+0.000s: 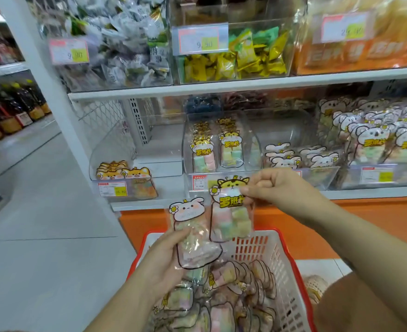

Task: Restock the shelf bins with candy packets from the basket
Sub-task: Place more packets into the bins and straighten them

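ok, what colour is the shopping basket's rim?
Red. The basket has a red rim over white slotted walls, clearest along its right edge in the head view.

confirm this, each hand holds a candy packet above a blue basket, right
No, the basket is red and white, not blue; the head view shows it. The rest stands: the left hand holds a bunny packet and the right hand a tiger packet above it.

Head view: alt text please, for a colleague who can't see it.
The right hand pinches a tiger-topped candy packet by its header, in front of the clear shelf bin holding matching packets. The left hand holds a bunny-topped packet above the red-rimmed basket of more packets.
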Motion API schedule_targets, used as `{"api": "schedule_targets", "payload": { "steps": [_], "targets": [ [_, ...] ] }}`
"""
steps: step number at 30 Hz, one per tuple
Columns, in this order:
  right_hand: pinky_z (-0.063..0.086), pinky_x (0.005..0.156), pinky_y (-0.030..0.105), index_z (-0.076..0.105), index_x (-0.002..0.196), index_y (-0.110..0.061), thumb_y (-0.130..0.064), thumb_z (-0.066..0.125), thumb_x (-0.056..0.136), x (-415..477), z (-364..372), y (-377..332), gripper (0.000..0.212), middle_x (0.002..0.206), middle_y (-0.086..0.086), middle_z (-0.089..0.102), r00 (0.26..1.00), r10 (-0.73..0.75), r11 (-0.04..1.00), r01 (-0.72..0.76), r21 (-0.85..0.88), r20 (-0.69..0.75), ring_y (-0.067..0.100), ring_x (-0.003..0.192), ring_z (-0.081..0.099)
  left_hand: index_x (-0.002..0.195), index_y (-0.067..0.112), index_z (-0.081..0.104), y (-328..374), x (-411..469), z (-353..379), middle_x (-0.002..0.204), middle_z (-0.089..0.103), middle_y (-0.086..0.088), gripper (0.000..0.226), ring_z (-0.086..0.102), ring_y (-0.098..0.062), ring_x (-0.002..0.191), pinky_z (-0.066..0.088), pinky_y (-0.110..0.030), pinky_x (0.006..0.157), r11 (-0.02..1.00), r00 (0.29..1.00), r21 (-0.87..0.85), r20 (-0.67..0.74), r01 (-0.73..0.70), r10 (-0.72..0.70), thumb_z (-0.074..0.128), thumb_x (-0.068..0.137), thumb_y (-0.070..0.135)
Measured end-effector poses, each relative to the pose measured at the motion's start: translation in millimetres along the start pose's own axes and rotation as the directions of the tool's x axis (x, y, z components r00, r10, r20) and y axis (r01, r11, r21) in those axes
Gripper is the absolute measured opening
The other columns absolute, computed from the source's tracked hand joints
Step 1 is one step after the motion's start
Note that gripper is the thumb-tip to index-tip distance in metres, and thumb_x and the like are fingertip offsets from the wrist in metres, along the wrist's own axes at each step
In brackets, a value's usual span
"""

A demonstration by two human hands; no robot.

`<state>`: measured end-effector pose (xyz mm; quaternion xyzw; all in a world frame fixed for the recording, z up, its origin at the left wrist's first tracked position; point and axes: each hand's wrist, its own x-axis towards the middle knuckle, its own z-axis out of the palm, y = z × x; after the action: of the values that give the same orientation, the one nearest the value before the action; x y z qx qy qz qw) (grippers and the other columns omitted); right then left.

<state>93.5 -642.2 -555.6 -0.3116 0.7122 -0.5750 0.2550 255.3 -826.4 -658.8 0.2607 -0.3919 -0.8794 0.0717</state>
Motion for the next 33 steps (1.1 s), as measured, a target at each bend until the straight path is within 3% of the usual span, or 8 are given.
{"api": "schedule_targets", "payload": {
  "steps": [6,10,15,20,22,25,30,33],
  "targets": [
    [0.044,0.055,0.027,0.063,0.069,-0.017,-0.023,0.078,0.084,1,13,0,0.022,0.041,-0.007,0.054,0.974,-0.123,0.939,0.052,-0.340,-0.192,0.011,0.044,0.054,0.135,0.005,0.058,9,-11,25,0.128,0.064,-0.025,0.049,0.062,-0.043,0.117,0.039,-0.062,0.108,1.000,0.997,0.018,0.078,-0.014,0.012,0.056,0.092,0.027],
    [0.040,0.054,0.029,0.062,0.067,-0.019,-0.028,0.079,0.082,1,20,13,0.025,0.041,-0.005,0.049,0.968,-0.142,0.925,0.055,-0.376,-0.209,0.015,0.045,0.050,0.133,0.008,0.063,15,-26,41,0.136,0.059,-0.022,0.074,0.056,-0.042,0.127,0.038,-0.057,0.108,0.986,0.971,-0.095,0.209,0.136,-0.113,0.030,0.097,0.064],
    [0.039,0.051,0.026,0.064,0.068,-0.016,-0.026,0.079,0.084,1,26,16,0.024,0.039,-0.009,0.048,0.973,-0.089,0.951,0.020,-0.307,-0.212,0.013,0.044,0.048,0.146,0.007,0.047,16,-39,54,0.148,0.048,-0.021,0.059,0.053,-0.041,0.128,0.050,-0.057,0.096,0.974,0.939,-0.159,0.330,0.159,-0.100,0.048,0.099,0.043],
    [0.037,0.053,0.026,0.064,0.071,-0.013,-0.026,0.078,0.085,0,28,12,0.023,0.042,-0.006,0.050,0.980,-0.090,0.965,0.042,-0.257,-0.179,0.012,0.044,0.045,0.143,0.012,0.054,12,-32,51,0.145,0.052,-0.012,0.060,0.047,-0.033,0.135,0.030,-0.052,0.115,0.953,0.886,-0.181,0.440,0.244,-0.144,0.061,0.095,0.049],
    [0.037,0.052,0.025,0.063,0.073,-0.012,-0.024,0.076,0.086,3,22,6,0.022,0.039,-0.008,0.048,0.979,-0.097,0.966,0.050,-0.252,-0.178,0.006,0.039,0.043,0.128,0.011,0.067,13,-31,50,0.127,0.064,-0.011,0.049,0.061,-0.032,0.116,0.037,-0.054,0.111,0.973,0.919,-0.139,0.375,0.183,-0.120,0.061,0.096,0.048],
    [0.050,0.059,0.039,0.063,0.073,-0.016,-0.026,0.075,0.087,15,6,-3,0.021,0.040,-0.010,0.043,0.950,-0.173,0.945,0.085,-0.317,-0.261,0.006,0.042,0.045,0.111,0.012,0.074,19,-20,34,0.096,0.074,-0.010,0.036,0.069,-0.021,0.082,0.054,-0.037,0.075,1.000,0.987,-0.026,0.157,-0.016,0.020,0.071,0.080,0.031],
    [0.042,0.061,0.035,0.065,0.074,-0.023,-0.031,0.075,0.086,46,-10,-22,0.018,0.058,-0.010,0.048,0.816,-0.432,0.806,0.158,-0.570,-0.385,0.015,0.061,0.052,0.128,0.005,0.062,50,-4,5,0.106,0.074,-0.014,0.037,0.074,-0.024,0.084,0.061,-0.034,0.062,0.977,0.978,0.088,-0.060,-0.193,0.198,0.063,0.093,0.015],
    [0.042,0.063,0.033,0.066,0.080,-0.024,-0.030,0.074,0.086,73,0,-25,0.012,0.081,-0.005,0.052,0.673,-0.637,0.639,0.187,-0.746,-0.376,0.016,0.075,0.053,0.129,-0.010,0.039,69,6,6,0.082,0.075,-0.003,0.046,0.072,-0.016,0.071,0.057,-0.031,0.056,0.925,0.945,0.237,-0.063,-0.298,0.320,0.060,0.096,0.014]
  ]
}}
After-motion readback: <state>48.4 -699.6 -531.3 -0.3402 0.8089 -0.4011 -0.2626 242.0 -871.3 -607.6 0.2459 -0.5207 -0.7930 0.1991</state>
